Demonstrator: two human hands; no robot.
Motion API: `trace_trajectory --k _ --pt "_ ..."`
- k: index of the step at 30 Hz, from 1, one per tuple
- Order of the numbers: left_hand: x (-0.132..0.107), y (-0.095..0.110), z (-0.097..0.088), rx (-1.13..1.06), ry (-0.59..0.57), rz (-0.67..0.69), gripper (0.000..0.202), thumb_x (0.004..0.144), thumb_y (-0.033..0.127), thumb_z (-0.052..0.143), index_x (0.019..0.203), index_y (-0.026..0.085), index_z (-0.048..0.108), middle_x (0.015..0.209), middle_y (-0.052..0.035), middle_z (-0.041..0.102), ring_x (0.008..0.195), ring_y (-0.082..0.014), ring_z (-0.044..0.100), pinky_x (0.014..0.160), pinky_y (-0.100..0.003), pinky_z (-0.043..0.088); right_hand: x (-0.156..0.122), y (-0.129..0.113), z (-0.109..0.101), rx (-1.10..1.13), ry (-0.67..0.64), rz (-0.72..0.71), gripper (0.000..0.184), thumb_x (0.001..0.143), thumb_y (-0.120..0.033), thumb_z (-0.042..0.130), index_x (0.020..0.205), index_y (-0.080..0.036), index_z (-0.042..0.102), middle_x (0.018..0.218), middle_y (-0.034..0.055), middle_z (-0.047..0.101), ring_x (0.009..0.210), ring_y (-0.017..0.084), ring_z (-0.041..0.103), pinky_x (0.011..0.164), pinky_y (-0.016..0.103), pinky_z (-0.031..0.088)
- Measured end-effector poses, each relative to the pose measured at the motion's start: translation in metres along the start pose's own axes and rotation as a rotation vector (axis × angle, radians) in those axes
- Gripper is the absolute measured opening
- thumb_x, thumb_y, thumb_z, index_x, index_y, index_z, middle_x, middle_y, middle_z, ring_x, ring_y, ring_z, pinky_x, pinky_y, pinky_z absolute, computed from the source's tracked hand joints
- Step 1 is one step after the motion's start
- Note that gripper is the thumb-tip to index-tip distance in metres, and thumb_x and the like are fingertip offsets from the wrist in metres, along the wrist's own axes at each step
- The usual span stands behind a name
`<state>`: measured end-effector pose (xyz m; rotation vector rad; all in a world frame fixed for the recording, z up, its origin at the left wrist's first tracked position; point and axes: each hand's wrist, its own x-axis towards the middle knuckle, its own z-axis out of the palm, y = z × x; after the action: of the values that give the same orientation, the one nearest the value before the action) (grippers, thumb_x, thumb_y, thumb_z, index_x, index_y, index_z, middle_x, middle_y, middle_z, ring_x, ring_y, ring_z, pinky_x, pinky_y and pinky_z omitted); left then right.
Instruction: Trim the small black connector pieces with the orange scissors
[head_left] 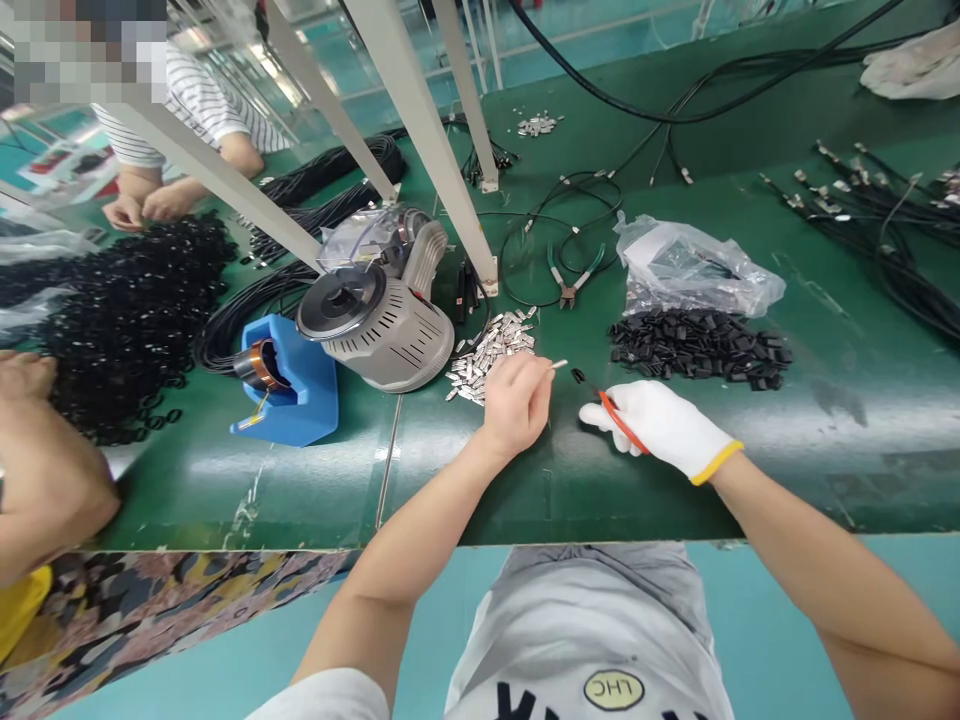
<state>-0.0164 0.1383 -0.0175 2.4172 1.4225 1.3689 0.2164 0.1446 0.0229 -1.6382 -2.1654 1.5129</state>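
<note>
"What's taking up most of the view?"

"The green bench [465, 500], stretching under both hands. Beyond and left of the left grip [517, 400], a grey machine [401, 345] is standing. A heap of black pieces [697, 350] is lying beyond the gloved right grip [660, 425]; silver pieces [495, 345] are lying just beyond the left one."

"And the grips?"

"The right is closing around an orange-handled tool [625, 424]. The left, bare, is narrowing to a pinch on one small silver piece [559, 365], sticking out toward the right grip."

"How far along?"

"One piece is being handled; many are waiting loose. I'm not spotting any clearly finished ones."

"Any writing?"

"'LHC', seemingly, is showing in a yellow oval [613, 690] on the shirt [570, 630], nearer the body than either grip; bigger letters are running out of view."
</note>
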Motion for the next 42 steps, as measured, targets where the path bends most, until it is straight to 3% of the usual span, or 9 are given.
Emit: trace_trajectory --k 3,7,13,20,25,28,31,36,42 --pt "0.0 -0.001 0.003 -0.097 -0.043 -0.158 0.022 0.105 0.028 0.044 0.092 0.02 0.06 0.08 -0.0039 0.063 0.077 -0.0161 0.058 0.074 -0.032 0.044 0.002 0.006 -0.015 -0.396 0.261 0.121 0.063 0.089 -0.08 0.042 0.077 -0.023 0.065 0.072 0.0077 0.072 0.065 0.023 0.067 0.063 0.033 0.043" --pt "0.0 -0.001 0.008 -0.093 -0.198 -0.252 0.029 0.105 0.031 0.046 0.081 0.02 0.056 0.07 -0.0006 0.057 0.068 -0.0145 0.052 0.07 -0.031 0.039 0.002 0.017 -0.041 -0.65 0.48 0.395 0.076 0.082 -0.088 0.041 0.107 -0.024 0.072 0.09 0.0161 0.075 0.083 0.035 0.07 0.07 0.042 0.044" --pt "0.001 -0.01 0.009 0.116 -0.212 -0.33 0.034 0.105 0.031 0.045 0.072 0.019 0.05 0.065 0.0003 0.054 0.064 -0.0147 0.05 0.071 -0.032 0.029 -0.002 0.024 -0.049 -0.672 0.526 0.44 0.079 0.079 -0.088 0.046 0.118 -0.023 0.07 0.097 0.0171 0.075 0.086 0.038 0.07 0.073 0.044 0.045" --pt "0.003 -0.03 0.004 0.248 -0.031 -0.408 0.038 0.097 0.034 0.059 0.065 0.019 0.048 0.059 0.0021 0.053 0.062 -0.0144 0.049 0.075 -0.034 0.03 -0.001 0.025 -0.048 -0.711 0.573 0.398 0.072 0.083 -0.079 0.052 0.122 -0.022 0.07 0.102 0.0179 0.075 0.087 0.038 0.071 0.073 0.043 0.045" --pt "0.011 -0.006 0.007 0.022 -0.091 -0.243 0.017 0.101 0.025 0.049 0.104 0.019 0.064 0.098 -0.007 0.07 0.092 -0.0198 0.063 0.088 -0.036 0.044 -0.001 0.024 -0.048 -0.697 0.553 0.393 0.07 0.084 -0.077 0.053 0.123 -0.022 0.07 0.101 0.0178 0.075 0.086 0.037 0.071 0.073 0.043 0.045" --pt "0.026 0.024 0.025 -0.071 -0.273 -0.067 0.033 0.102 0.02 0.042 0.129 0.021 0.061 0.122 -0.0122 0.067 0.114 -0.0235 0.061 0.099 -0.039 0.048 -0.004 0.022 -0.048 -0.698 0.551 0.371 0.067 0.085 -0.075 0.053 0.121 -0.021 0.07 0.097 0.0168 0.075 0.087 0.036 0.072 0.074 0.041 0.045" --pt "0.048 0.042 0.058 -0.015 -0.375 -0.008 0.045 0.101 0.015 0.039 0.141 0.024 0.057 0.135 -0.0145 0.06 0.116 -0.0257 0.061 0.099 -0.042 0.049 -0.007 0.022 -0.047 -0.699 0.585 0.353 0.066 0.086 -0.074 0.052 0.12 -0.02 0.07 0.094 0.0167 0.075 0.086 0.035 0.073 0.073 0.04 0.045" --pt "0.07 0.034 0.114 -0.151 -0.391 -0.094 0.032 0.101 0.015 0.042 0.124 0.019 0.065 0.114 -0.0115 0.066 0.108 -0.023 0.063 0.099 -0.039 0.052 -0.014 0.027 -0.057 -0.65 0.568 0.346 0.062 0.087 -0.074 0.052 0.116 -0.023 0.072 0.092 0.0155 0.076 0.083 0.035 0.073 0.071 0.04 0.046" --pt "0.091 0.023 0.134 -0.127 -0.304 -0.008 0.025 0.097 0.031 0.061 0.116 0.019 0.071 0.113 -0.0107 0.063 0.109 -0.024 0.061 0.1 -0.041 0.051 -0.026 0.04 -0.083 -0.516 0.646 0.399 0.065 0.086 -0.076 0.05 0.122 -0.025 0.071 0.102 0.0161 0.077 0.09 0.035 0.073 0.072 0.04 0.046"
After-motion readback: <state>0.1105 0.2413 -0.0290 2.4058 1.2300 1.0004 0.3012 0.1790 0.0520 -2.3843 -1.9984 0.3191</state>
